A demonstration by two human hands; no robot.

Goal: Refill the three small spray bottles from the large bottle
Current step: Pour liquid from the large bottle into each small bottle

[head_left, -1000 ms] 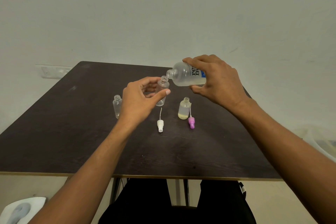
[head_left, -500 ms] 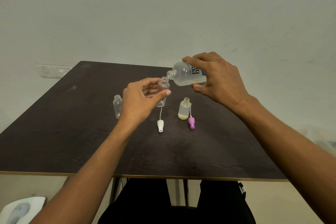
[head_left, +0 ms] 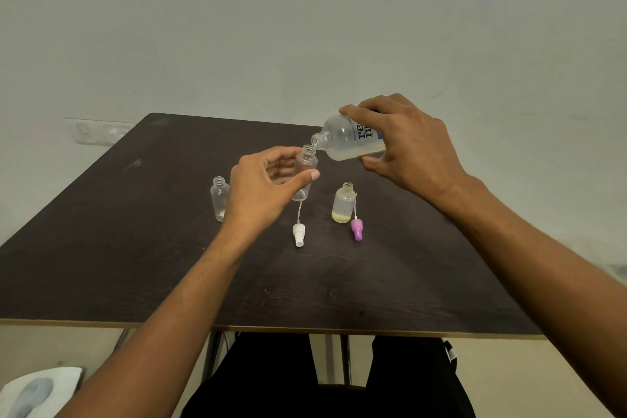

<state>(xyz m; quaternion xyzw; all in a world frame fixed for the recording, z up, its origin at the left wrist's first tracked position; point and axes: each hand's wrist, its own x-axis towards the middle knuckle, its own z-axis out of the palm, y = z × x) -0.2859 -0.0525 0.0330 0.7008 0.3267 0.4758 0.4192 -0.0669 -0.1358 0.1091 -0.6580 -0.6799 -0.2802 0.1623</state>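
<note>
My right hand (head_left: 403,142) grips the large frosted bottle (head_left: 342,139), tipped almost level with its open mouth pointing left, just above the neck of a small clear bottle (head_left: 305,168). My left hand (head_left: 263,190) holds that small bottle, tilted, above the dark table (head_left: 135,248). A second small bottle (head_left: 220,197) stands uncapped to the left, partly behind my left hand. The third small bottle (head_left: 343,204) stands at the right, uncapped, with yellowish liquid in its bottom.
A white spray cap (head_left: 299,232) with its tube lies on the table below the held bottle. A purple spray cap (head_left: 356,229) lies beside the right bottle. A wall rises behind the table. A white object (head_left: 34,390) lies on the floor at lower left.
The large bottle's mouth has stayed at the small bottle's neck. Both hands have barely shifted.
</note>
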